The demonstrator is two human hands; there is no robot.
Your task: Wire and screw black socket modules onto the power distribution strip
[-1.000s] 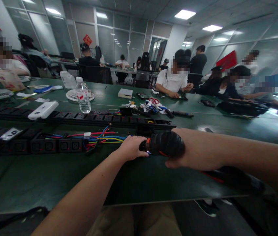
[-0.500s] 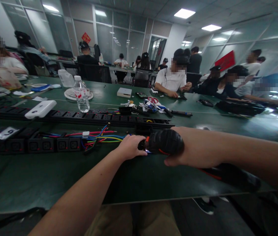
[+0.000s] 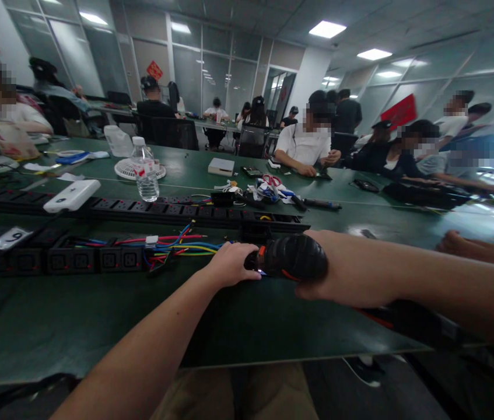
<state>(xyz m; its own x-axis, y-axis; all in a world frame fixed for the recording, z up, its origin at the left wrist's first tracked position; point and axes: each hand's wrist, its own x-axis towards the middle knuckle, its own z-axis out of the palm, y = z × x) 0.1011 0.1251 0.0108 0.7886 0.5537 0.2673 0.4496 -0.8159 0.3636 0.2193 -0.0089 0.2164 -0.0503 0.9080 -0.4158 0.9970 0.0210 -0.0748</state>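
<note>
Right hand (image 3: 338,271) fingers wrapped around black electric screwdriver (image 3: 293,256); left hand (image 3: 231,263) fingers curled at its tip, beside coloured wires (image 3: 177,245) on desk (image 3: 76,315).

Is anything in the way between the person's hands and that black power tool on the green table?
No, nothing visible is. The right hand already wraps the rear of the black power tool, and the left hand sits against its front end, beside the coloured wires. What lies under the left hand's fingers is hidden.
</note>
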